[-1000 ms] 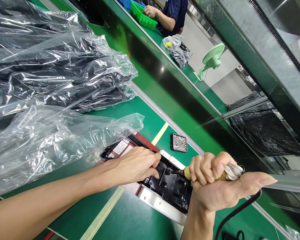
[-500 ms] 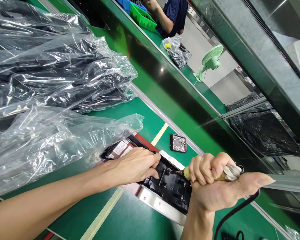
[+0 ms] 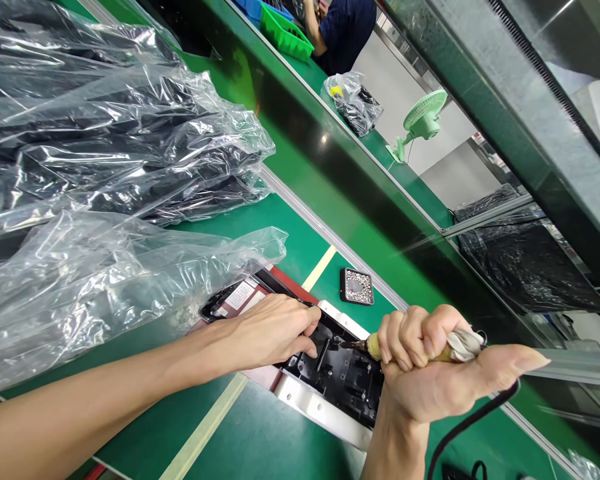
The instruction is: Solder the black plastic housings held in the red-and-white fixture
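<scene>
A long black plastic housing (image 3: 347,383) with ribs and posts inside lies open side up in a white fixture (image 3: 305,402) with holes. My left hand (image 3: 280,330) rests over its left part, fingers curled and bearing on it, the fingertips partly hidden. My right hand (image 3: 425,360) is wrapped round the yellowish handle of a corded electric screwdriver (image 3: 373,347), thumb stretched out. Its dark tip points left into the housing, close to my left thumb. Whether the tip touches a screw is too small to tell.
A small tray of screws (image 3: 357,287) sits beyond the fixture. Black parts in clear plastic bags (image 3: 105,153) fill the left. A black cord (image 3: 460,423) hangs at the right. Across the line are a co-worker (image 3: 347,33), a green bin (image 3: 285,33) and a fan (image 3: 424,115).
My hands, the screwdriver and the housing look unmoved. Across the line, the co-worker's arm and body have shifted slightly.
</scene>
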Demonstrator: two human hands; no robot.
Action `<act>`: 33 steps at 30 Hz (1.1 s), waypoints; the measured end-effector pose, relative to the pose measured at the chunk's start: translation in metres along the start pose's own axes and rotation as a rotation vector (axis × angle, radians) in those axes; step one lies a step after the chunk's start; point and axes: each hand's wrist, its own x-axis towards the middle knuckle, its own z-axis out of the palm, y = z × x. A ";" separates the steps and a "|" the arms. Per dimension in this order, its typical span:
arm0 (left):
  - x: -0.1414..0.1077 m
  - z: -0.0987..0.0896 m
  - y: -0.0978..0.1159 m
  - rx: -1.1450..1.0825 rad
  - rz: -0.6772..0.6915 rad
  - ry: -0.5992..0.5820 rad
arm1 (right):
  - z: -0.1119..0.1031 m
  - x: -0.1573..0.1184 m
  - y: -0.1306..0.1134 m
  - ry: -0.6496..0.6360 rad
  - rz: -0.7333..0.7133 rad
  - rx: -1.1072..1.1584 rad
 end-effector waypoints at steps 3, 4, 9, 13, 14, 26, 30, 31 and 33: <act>0.000 -0.001 0.001 0.001 0.005 0.003 | 0.000 0.000 0.000 0.007 -0.001 -0.009; 0.000 -0.001 0.001 0.000 0.004 0.003 | 0.000 0.000 0.000 0.005 -0.002 -0.008; 0.000 -0.001 0.002 0.010 -0.008 -0.003 | -0.001 -0.001 0.002 -0.005 -0.003 0.024; 0.000 -0.001 0.002 0.019 -0.012 0.002 | 0.000 -0.001 0.002 0.019 0.018 0.041; 0.000 -0.001 0.002 0.020 -0.015 0.003 | 0.000 -0.001 0.002 0.028 0.025 0.042; 0.000 -0.002 0.003 0.026 -0.017 -0.001 | 0.000 -0.002 0.001 0.046 0.032 0.029; 0.000 -0.003 0.003 0.033 -0.024 -0.008 | 0.000 -0.002 0.001 0.023 0.038 0.038; -0.001 -0.003 0.003 0.033 -0.026 -0.009 | -0.001 -0.002 0.001 0.017 0.038 0.042; -0.001 -0.003 0.004 0.032 -0.028 -0.012 | -0.001 -0.001 0.001 0.011 0.034 0.047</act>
